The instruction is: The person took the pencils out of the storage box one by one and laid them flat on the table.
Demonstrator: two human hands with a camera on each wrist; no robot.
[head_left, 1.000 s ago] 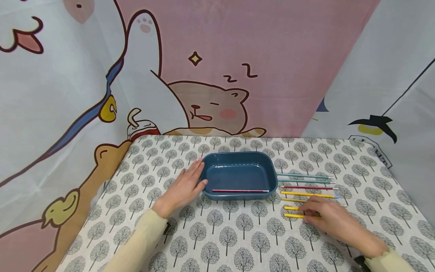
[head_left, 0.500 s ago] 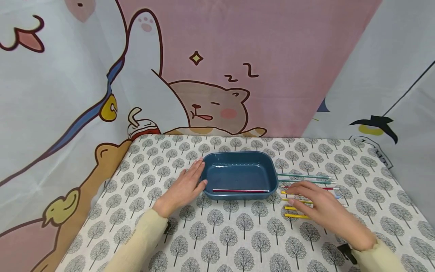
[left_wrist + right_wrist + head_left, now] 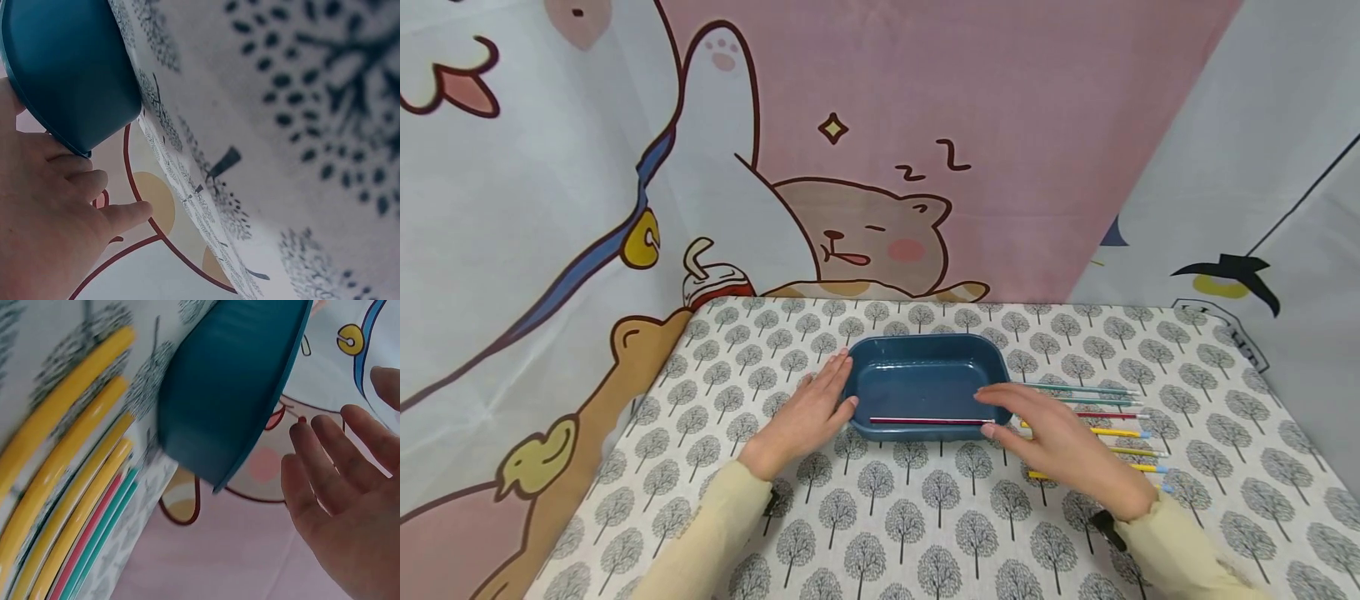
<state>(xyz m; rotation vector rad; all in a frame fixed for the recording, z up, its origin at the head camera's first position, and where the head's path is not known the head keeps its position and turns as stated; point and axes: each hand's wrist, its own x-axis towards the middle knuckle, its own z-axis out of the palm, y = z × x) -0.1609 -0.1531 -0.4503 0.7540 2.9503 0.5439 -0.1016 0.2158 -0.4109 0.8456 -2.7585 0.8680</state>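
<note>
A dark blue rectangular tray (image 3: 917, 385) sits on the table, with one dark red pencil (image 3: 917, 421) lying along its near side. My left hand (image 3: 800, 423) rests against the tray's left end, its fingers laid along the rim. Over the tray's right end hovers my right hand (image 3: 1063, 442), fingers extended and thumb apart, holding nothing; the right wrist view shows this open palm (image 3: 356, 506) beside the tray wall. Right of the tray lie several pencils in a row: teal ones (image 3: 1093, 389) farthest, then a red pencil (image 3: 1120, 415), then yellow ones (image 3: 1123, 432), partly hidden under my right hand.
A tree-patterned cloth (image 3: 910, 517) covers the table. Behind it hangs a cartoon-printed curtain (image 3: 1037, 167), and similar fabric closes off the left and right sides.
My right hand has left the nearest yellow pencils, passing over the row and moving left to the tray's right end. Its fingers have spread out. My left hand and the tray stay put.
</note>
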